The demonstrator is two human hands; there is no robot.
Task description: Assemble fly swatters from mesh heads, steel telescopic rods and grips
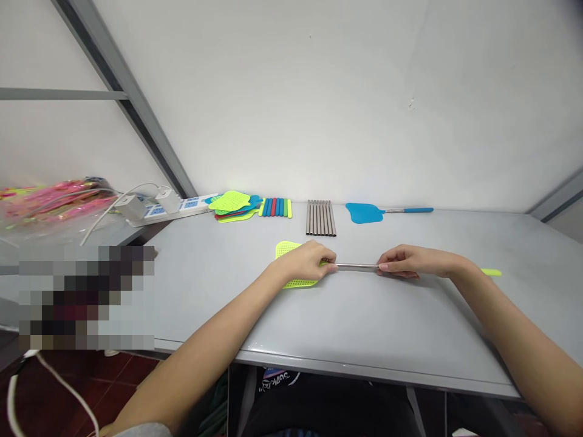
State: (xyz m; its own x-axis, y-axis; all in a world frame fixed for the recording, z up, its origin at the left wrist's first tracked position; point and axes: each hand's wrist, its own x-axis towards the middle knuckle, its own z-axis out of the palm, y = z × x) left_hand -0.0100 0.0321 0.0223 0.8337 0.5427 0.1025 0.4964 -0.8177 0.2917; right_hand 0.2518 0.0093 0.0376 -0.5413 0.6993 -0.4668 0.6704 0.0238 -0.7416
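My left hand is closed around the neck of a yellow-green fly swatter head, where it meets a thin metal rod. Part of the perforated head sticks out behind and below that hand; the joint itself is hidden by the fingers. At the rod's right end, my right hand pinches the metal between thumb and fingers. The rod runs level between both hands, just over the grey table. A yellow-green handle lies beyond my right wrist, partly covered by the arm.
Along the back lie a pile of swatter heads, a row of coloured handles, several metal tubes and a blue fly swatter. A power strip with plugged-in chargers and plastic-bagged goods sit at left.
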